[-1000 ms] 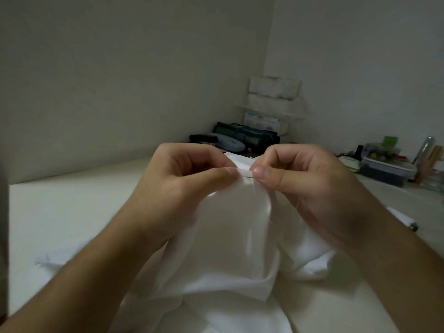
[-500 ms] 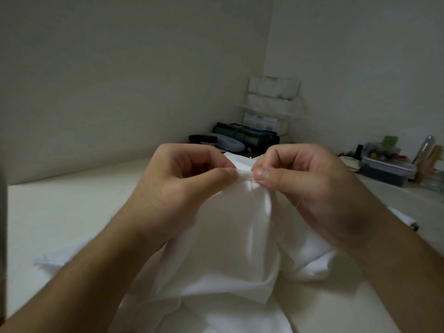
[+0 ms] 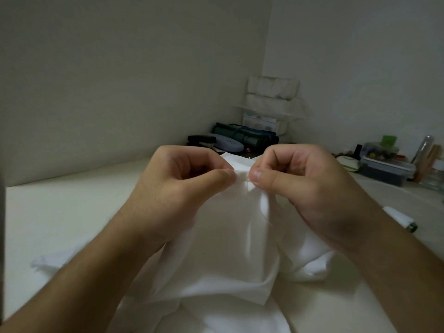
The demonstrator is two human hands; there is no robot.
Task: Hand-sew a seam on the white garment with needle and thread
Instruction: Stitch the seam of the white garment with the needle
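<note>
That thin white cotton-looking garment (image 3: 230, 248) was draped in soft folds over the pale bench (image 3: 72, 212), with its top edge lifted up between both hands. Left hand (image 3: 182, 188) had its fingers (image 3: 223, 175) curled and pinching the folded edge; right hand (image 3: 305, 186) pinched what looked like the fine metal needle (image 3: 245, 180) right at the fabric, though it was too tiny and blurry to be sure. I'd guess this cloth was super light and floppy, kinda slippery, with no stiffness at all, so it needed holding close to the stitch on both sides to keep the seam line taut. The thread wasn't really visible.
</note>
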